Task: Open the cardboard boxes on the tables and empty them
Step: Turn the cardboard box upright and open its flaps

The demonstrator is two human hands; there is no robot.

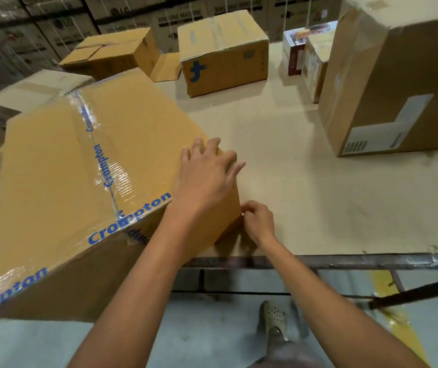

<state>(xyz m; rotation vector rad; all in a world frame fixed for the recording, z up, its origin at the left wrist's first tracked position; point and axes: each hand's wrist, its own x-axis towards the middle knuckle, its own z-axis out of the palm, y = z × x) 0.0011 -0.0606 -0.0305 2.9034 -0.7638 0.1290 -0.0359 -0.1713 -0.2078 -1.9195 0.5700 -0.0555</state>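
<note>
**Hands at corner of taped Crompton box**

Crompton box, sealed w/ clear tape printed in blue along its top seam, sits at the near-left of the table; its near end juts past the front rail. Left hand lies flat on the box top by the near-right corner, fingers straight and spread apart, tips reaching the top's far-right edge. Right hand is lower, beside the same corner, thumb and fingertips curled together and pinching at the vertical edge just above the tabletop.

Behind the box, touching its far-left side, is another brown carton. Further back: a low box w/ flaps folded shut and a taped box w/ blue mark, both well apart from the hands. At right stands a tall carton w/ grey label; two smaller printed packs are tucked behind it. Cartons marked "washing machine" are stacked along the back. Below the rail, a foot in a perforated shoe rests on the floor.
</note>
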